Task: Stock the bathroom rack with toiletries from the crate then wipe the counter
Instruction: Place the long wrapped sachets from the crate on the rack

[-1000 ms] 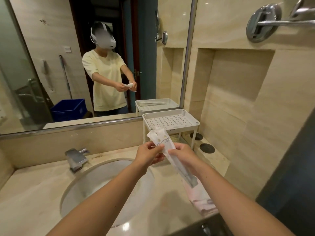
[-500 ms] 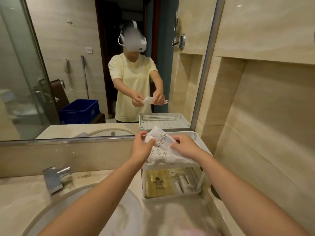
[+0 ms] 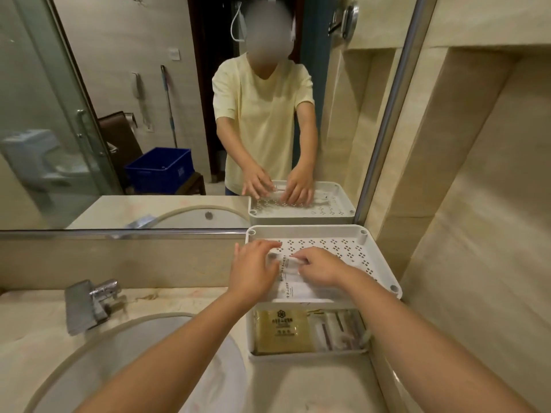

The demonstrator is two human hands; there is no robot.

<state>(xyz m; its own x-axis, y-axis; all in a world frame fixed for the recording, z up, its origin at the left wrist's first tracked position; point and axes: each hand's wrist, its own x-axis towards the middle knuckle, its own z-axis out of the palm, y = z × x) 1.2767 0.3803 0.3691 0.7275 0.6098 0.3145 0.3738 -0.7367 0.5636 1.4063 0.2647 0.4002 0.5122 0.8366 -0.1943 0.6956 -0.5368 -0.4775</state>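
A beige stone counter (image 3: 298, 389) runs along the mirrored wall. A round sink (image 3: 119, 353) is set into its near left part, and a metal faucet (image 3: 86, 305) stands on it behind the basin. At the far right, a white two-tier rack (image 3: 304, 231) stands on the counter against the wall. Its perforated top shelf (image 3: 337, 245) carries white printed sachets (image 3: 298, 289), lying flat on the near left part. The lower shelf (image 3: 307, 354) holds a gold packet (image 3: 281, 330) on the left and clear-wrapped items (image 3: 340, 326) just beside it on the right.
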